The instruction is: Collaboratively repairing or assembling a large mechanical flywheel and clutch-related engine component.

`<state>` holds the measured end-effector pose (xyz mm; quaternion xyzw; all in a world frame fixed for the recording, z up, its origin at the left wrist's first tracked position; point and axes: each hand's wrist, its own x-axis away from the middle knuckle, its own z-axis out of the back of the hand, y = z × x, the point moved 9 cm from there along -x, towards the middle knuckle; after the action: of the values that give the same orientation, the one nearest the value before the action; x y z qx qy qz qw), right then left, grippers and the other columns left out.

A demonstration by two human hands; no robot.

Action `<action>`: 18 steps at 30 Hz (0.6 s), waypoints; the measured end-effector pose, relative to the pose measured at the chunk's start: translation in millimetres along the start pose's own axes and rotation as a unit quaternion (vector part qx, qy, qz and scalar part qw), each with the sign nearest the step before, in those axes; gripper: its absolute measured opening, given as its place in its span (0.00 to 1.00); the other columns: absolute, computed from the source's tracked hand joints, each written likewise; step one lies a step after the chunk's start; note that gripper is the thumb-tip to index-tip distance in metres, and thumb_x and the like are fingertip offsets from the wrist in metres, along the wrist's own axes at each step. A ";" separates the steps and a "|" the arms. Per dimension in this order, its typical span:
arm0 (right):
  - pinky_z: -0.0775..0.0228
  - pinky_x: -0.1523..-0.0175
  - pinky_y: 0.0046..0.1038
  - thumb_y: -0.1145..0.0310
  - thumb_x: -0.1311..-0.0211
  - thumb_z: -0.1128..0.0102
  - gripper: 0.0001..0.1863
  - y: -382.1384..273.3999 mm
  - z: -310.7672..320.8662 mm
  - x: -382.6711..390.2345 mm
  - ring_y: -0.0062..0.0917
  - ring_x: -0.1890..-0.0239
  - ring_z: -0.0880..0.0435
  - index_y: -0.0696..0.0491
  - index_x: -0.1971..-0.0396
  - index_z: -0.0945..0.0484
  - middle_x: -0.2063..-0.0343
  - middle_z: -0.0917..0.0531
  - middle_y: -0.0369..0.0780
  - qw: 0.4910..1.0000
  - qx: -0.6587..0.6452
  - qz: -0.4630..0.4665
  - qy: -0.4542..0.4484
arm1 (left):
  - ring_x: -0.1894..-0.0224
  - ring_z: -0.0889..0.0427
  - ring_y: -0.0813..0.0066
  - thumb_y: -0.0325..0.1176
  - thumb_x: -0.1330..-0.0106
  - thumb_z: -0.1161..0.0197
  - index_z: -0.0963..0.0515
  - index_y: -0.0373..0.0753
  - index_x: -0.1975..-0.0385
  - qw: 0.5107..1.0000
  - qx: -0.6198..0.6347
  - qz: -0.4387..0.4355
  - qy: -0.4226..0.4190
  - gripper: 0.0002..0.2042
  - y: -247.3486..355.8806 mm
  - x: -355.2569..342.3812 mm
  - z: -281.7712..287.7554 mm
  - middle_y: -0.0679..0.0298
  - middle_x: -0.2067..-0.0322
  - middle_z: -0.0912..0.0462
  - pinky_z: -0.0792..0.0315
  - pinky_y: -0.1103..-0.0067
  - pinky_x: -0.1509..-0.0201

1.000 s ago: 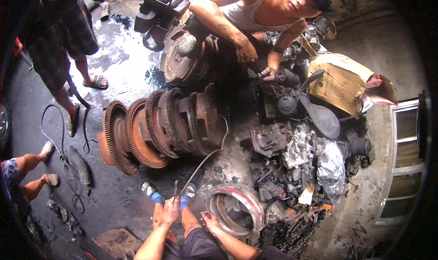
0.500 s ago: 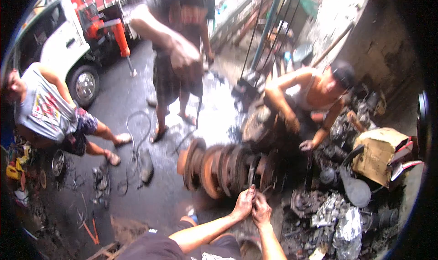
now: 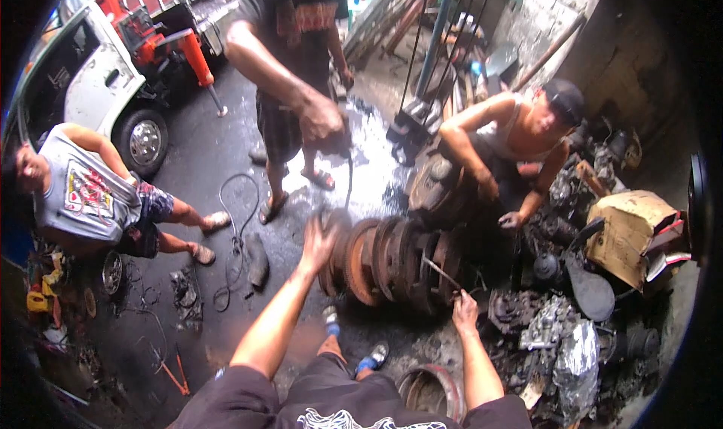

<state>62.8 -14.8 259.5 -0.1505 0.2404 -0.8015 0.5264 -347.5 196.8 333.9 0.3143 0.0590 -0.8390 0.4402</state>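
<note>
A rusty row of thick round metal discs (image 3: pixel 374 259) lies in front of me. My left hand (image 3: pixel 320 241) reaches to its left end, arm outstretched. The fingers look apart, though motion blurs them, and whether they touch the metal I cannot tell. My right hand (image 3: pixel 465 308) is closed round the near end of a thin metal rod (image 3: pixel 442 271). The rod slants up and left, its far tip at the right part of the disc row.
A crouching person (image 3: pixel 512 146) is beyond the discs at right; a standing person (image 3: pixel 290 75) extends an arm from behind. Another person (image 3: pixel 90 188) stands left by a white truck (image 3: pixel 105 90). Greasy metal parts (image 3: pixel 550 323) and a torn cardboard box (image 3: pixel 629 229) crowd the right.
My hands were together by the near side of the discs. The left has moved left and away to their left end; the right has shifted right with the rod.
</note>
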 end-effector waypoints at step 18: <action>0.27 0.54 0.37 0.52 0.27 0.53 0.25 -15.5 -83.4 -103.1 0.40 0.59 0.14 0.60 0.63 0.17 0.68 0.14 0.52 0.991 -0.093 -0.074 -0.066 | 0.60 0.18 0.46 0.44 0.25 0.52 0.23 0.37 0.58 0.785 0.443 0.246 -0.356 0.16 184.8 145.7 -189.2 0.47 0.66 0.18 0.25 0.58 0.58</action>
<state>50.9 103.8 199.2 -0.2688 0.2671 -0.8005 0.4644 -174.7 53.8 131.9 0.1578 -0.5594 -0.6885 0.4337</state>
